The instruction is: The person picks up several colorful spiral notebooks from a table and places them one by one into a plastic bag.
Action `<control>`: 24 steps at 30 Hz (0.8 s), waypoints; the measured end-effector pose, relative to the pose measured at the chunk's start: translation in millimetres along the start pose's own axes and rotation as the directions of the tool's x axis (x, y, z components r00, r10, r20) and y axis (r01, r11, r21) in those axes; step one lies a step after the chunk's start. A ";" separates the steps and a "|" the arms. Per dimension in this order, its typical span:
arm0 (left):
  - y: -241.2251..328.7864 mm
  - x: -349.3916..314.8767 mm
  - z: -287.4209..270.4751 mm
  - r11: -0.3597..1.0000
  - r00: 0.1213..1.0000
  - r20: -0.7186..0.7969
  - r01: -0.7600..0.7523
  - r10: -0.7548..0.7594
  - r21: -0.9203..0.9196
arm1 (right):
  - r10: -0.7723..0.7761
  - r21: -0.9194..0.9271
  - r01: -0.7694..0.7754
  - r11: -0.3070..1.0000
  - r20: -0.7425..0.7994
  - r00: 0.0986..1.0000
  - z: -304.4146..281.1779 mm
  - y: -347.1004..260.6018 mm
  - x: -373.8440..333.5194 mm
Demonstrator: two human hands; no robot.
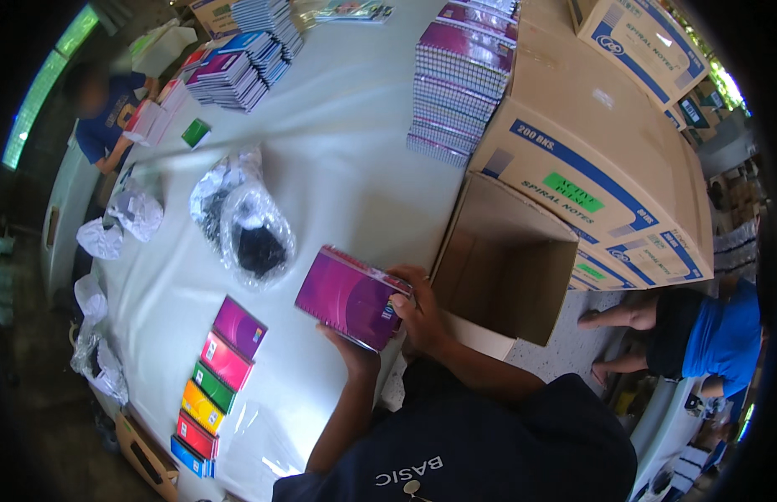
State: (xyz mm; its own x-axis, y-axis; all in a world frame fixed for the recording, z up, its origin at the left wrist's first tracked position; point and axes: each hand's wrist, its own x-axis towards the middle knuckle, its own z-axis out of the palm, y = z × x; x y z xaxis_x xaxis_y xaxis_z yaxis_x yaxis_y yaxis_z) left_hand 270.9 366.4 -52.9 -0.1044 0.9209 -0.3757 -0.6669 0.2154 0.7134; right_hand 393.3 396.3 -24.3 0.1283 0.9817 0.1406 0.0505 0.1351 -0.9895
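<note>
A small stack of purple spiral notebooks is held between both hands above the near part of the table. My left hand supports its lower edge, with most of the fingers hidden underneath. My right hand grips the right end, thumb on the top cover. Left of the stack, a row of spiral notebooks in several colours lies overlapping on the table, from a purple notebook down to a blue notebook. Just beyond the held stack sits a crumpled clear plastic bag with something dark showing through.
An opened cardboard box stands close to my right hand, beside large closed cartons. Tall notebook stacks rise on the white-covered table. More notebooks are piled at the far left, near a seated person. Another person is at right.
</note>
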 end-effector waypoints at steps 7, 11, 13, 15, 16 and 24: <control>-52.7 140.4 130.6 0.980 0.964 -0.174 -0.197 0.201 0.037 | -0.098 -0.053 0.088 0.995 -0.230 0.968 -66.0 48.5 146.3; -68.6 175.3 190.9 0.970 0.944 -0.225 -0.237 0.243 0.052 | 0.047 0.062 -0.028 0.998 -0.330 0.943 -97.2 39.8 197.6; -69.2 187.3 202.3 0.961 0.932 -0.236 -0.254 0.274 0.111 | 0.023 -0.039 -0.039 0.998 -0.350 0.937 -102.0 35.8 207.1; -74.2 195.7 195.4 0.961 0.940 -0.216 -0.242 0.266 0.133 | 0.066 -0.038 -0.079 0.996 -0.269 0.961 -107.7 38.3 206.6; -76.2 196.1 187.9 0.960 0.944 -0.181 -0.259 0.275 0.110 | 0.109 0.005 -0.110 0.994 -0.174 0.979 -114.8 38.4 204.5; -77.4 194.8 163.8 0.971 0.962 0.131 -0.239 0.239 -0.012 | 0.416 0.233 -0.481 0.845 0.279 0.866 -139.8 14.3 212.8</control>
State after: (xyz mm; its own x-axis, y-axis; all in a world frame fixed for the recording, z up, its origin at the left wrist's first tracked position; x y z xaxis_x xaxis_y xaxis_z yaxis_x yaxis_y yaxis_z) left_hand 423.1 582.3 -84.4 -0.1631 0.9800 -0.1139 -0.6312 -0.0149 0.7755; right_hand 559.8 588.4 -4.1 -0.1439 0.9434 -0.2987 -0.2496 -0.3267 -0.9116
